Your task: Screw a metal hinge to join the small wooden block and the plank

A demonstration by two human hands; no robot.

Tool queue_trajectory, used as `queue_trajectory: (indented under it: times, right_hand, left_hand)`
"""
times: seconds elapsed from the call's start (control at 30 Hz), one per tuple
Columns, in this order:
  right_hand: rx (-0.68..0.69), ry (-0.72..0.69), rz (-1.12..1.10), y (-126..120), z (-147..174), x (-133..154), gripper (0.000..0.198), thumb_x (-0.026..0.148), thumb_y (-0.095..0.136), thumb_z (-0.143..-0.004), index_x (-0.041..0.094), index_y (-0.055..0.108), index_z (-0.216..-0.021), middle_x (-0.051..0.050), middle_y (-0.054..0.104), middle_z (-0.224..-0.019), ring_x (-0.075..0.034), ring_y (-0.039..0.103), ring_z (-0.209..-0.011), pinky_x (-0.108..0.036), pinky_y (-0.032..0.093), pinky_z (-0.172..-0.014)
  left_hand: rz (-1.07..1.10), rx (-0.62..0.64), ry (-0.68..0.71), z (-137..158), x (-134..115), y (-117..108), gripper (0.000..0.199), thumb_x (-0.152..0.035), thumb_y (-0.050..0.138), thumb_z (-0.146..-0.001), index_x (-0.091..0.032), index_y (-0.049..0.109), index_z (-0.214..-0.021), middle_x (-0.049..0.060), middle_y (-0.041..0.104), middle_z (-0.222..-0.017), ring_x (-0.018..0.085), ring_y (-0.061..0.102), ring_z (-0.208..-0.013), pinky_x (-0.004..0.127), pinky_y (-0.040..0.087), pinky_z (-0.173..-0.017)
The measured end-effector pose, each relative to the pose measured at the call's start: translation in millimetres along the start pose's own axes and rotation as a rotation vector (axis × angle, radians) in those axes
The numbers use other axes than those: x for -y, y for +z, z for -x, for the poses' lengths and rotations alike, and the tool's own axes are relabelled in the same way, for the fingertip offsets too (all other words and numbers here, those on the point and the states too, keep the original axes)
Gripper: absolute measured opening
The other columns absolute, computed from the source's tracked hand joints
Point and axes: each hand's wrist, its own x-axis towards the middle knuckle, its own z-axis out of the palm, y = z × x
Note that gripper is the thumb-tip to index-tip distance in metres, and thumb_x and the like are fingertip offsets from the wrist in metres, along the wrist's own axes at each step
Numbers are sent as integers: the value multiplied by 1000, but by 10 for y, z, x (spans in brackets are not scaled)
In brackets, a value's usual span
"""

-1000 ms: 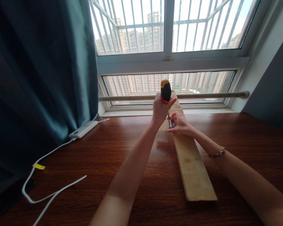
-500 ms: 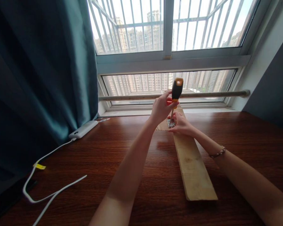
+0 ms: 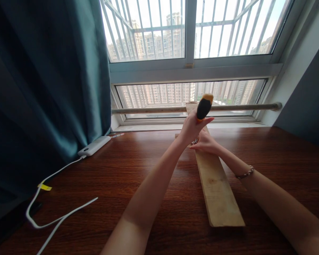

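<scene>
My left hand [image 3: 190, 126] is closed round the lower end of a screwdriver's black and yellow handle [image 3: 204, 107]. The handle leans to the right, and the shaft is hidden behind the hand. Just below it, my right hand [image 3: 207, 142] rests on a long wooden board [image 3: 220, 187], its thumb and fingers pinched about a small silvery metal piece [image 3: 194, 141]. Most of that piece is covered by the two hands, so its exact kind is hard to make out. Part of another wooden piece shows to the left, behind my left wrist.
A white power bank [image 3: 94, 146] lies by the blue curtain [image 3: 77, 71], with a white cable [image 3: 29, 212] looping over the dark wooden table [image 3: 117, 170]. A horizontal rail [image 3: 241, 107] crosses the window behind the board.
My left hand and the screwdriver have moved slightly right, and the handle has tilted from nearly upright to the right. The hand now covers the shaft. My right hand stays in place.
</scene>
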Motion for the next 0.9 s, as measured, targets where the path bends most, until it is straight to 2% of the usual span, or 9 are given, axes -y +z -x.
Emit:
queue_trajectory:
  times: [0.17,0.33,0.43,0.5,0.63,0.73,0.8,0.9]
  right_hand:
    - [6,52,23,25,3,-34,71,36,79,-45,18,44,-104,-10,51,-107,-28,51,-102,-41,45,-85]
    - [16,55,-24,32,12,-30,62,32,79,-46,21,42,-94,-6,53,-101,-24,55,-98,-39,47,-83]
    - [20,50,-35,26,19,-14,61,32,79,-46,21,40,-93,-6,53,-101,-25,54,-100,-39,46,-84]
    - [16,45,-35,26,21,-12,62,32,79,-47,21,40,-93,-6,53,-101,-25,55,-100,-39,46,-84]
    - [15,60,-65,30,13,-25,63,34,80,-46,20,41,-94,-8,52,-103,-24,57,-94,-39,48,-81]
    - [8,70,-44,27,-3,-21,65,37,80,-45,19,44,-97,-9,52,-103,-26,56,-93,-40,49,-80]
    - [-8,54,7,20,-11,-7,67,38,79,-45,18,47,-100,-10,52,-104,-29,54,-98,-42,47,-83]
    - [-8,5,80,11,-8,10,68,39,77,-49,17,49,-106,-11,52,-107,-32,49,-104,-44,44,-88]
  left_hand:
    - [-37,-90,11,-38,121,-69,26,-42,59,-75,-18,49,-71,0,48,-69,14,48,-68,26,39,-62]
    - [-134,-218,-133,-38,125,-279,38,-48,71,-61,-18,48,-71,-3,50,-62,11,47,-58,23,35,-54]
    - [-197,-306,-156,-48,116,-378,45,-43,77,-53,-19,48,-77,-4,55,-62,11,52,-58,22,37,-55]
    - [-125,-241,-157,-59,105,-403,48,-40,77,-54,-20,48,-86,-3,59,-65,13,56,-60,23,40,-57]
    - [162,103,-121,-66,44,-362,39,-33,66,-71,-19,43,-98,2,65,-76,14,62,-70,24,45,-63]
    - [245,295,-55,-41,-28,-290,27,-28,57,-79,-19,42,-99,4,64,-82,14,61,-78,24,46,-68]
    - [242,322,-33,-16,-66,-235,21,-26,55,-80,-20,42,-96,3,61,-82,14,59,-77,24,45,-68]
    - [181,236,-10,10,-86,-153,20,-27,58,-78,-20,43,-88,2,54,-78,13,53,-71,26,44,-65]
